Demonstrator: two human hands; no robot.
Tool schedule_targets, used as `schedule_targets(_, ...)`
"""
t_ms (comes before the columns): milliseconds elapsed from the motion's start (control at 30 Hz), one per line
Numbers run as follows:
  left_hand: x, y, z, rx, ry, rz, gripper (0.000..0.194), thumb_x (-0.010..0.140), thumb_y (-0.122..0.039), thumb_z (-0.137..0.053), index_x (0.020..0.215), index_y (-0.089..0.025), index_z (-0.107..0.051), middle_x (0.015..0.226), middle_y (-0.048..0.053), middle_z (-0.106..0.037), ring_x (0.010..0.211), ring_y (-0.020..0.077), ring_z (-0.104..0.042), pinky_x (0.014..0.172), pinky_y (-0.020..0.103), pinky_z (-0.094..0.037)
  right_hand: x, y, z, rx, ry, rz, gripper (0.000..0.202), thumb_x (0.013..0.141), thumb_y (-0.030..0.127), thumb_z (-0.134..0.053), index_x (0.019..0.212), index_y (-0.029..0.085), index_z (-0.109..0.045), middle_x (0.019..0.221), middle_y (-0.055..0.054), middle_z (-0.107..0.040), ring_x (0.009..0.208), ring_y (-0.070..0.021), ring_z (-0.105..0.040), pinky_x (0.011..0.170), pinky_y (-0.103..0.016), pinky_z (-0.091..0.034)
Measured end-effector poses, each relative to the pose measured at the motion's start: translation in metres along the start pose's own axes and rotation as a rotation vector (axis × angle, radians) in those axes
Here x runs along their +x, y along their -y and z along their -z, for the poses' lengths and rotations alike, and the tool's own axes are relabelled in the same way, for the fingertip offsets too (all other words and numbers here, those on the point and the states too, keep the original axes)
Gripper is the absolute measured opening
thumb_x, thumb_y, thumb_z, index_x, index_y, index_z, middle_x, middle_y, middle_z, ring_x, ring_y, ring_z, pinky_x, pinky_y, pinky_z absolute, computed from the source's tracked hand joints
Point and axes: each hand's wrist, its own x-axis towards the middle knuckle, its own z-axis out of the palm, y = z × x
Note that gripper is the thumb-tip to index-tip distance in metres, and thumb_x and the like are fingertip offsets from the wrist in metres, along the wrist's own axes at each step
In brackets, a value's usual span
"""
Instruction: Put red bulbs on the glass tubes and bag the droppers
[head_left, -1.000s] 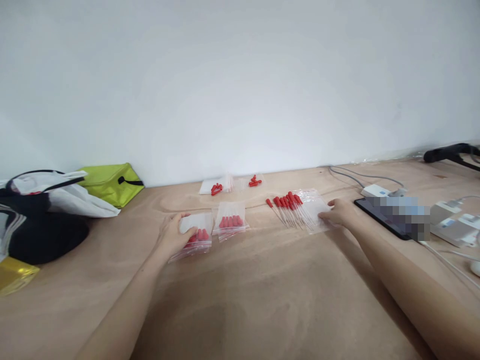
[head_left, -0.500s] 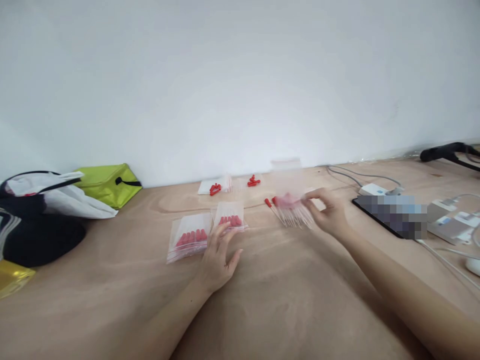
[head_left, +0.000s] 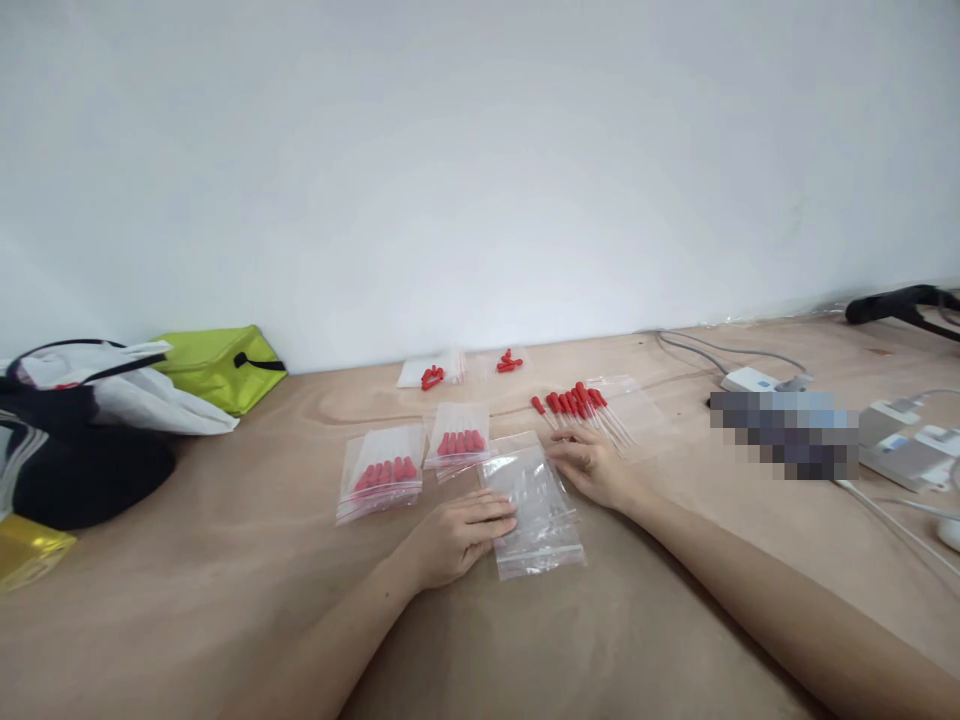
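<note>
A clear zip bag lies flat on the tabletop before me. My left hand rests on its left edge, fingers stretched out. At the bag's upper right edge is my right hand, fingers extended and loosely apart, touching or nearly touching the plastic. Just beyond it lie several droppers with red bulbs and thin clear stems. Left of the clear bag are two zip bags holding red rubber bulbs: a nearer bag and a farther bag.
Loose red bulbs and more red bulbs lie on plastic bags by the wall. A lime-green bag and a black cap are at left. At right are a blurred-out phone, a power strip and cables.
The clear bag has come from above the droppers down to the table before me. My right hand moved left and nearer; my left hand shifted right, off the bulb bags onto the clear bag.
</note>
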Motion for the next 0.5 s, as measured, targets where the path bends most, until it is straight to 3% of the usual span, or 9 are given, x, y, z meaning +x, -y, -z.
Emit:
schedule_targets(67,-0.001,0.0,-0.001,-0.028,-0.021,0.011,0.031,0.088,-0.017,-0.038,0.111,-0.022,-0.058,0.111,0.006,-0.062,0.105,0.017,-0.056,0.095,0.036,-0.042,0.0,0.004,0.0,-0.003,-0.027,-0.156,0.018,0.075,0.028,-0.052,0.087,0.022,-0.063,0.085,-0.006,-0.063,0.076,-0.0187,-0.056,0.07,-0.034,-0.044)
schedule_targets(200,-0.003,0.002,-0.002,-0.071,-0.056,0.039,0.029,0.088,-0.02,-0.039,0.106,-0.022,-0.061,0.104,0.007,-0.065,0.099,0.0173,-0.059,0.09,0.035,-0.046,-0.004,0.015,-0.005,0.025,0.049,-0.423,0.024,0.067,0.03,-0.06,0.087,0.018,-0.058,0.072,-0.002,-0.062,0.058,-0.0138,-0.053,0.056,-0.027,-0.042)
schedule_targets(367,-0.004,0.003,-0.003,-0.078,-0.046,0.072,0.027,0.086,-0.022,-0.041,0.101,-0.023,-0.063,0.1,0.006,-0.067,0.096,0.0169,-0.061,0.089,0.034,-0.047,-0.006,0.02,-0.017,0.163,0.184,-0.55,0.02,0.06,0.018,-0.063,0.08,0.017,-0.057,0.059,0.002,-0.059,0.052,-0.011,-0.052,0.049,-0.022,-0.038)
schedule_targets(500,-0.002,0.001,0.0,0.002,-0.047,0.055,0.027,0.084,-0.015,-0.04,0.096,-0.021,-0.063,0.102,0.005,-0.066,0.105,0.0176,-0.055,0.094,0.037,-0.042,-0.006,0.021,-0.016,0.038,0.255,-0.505,0.005,0.062,0.021,-0.062,0.062,0.018,-0.059,0.06,0.0,-0.059,0.055,-0.0126,-0.053,0.052,-0.024,-0.039)
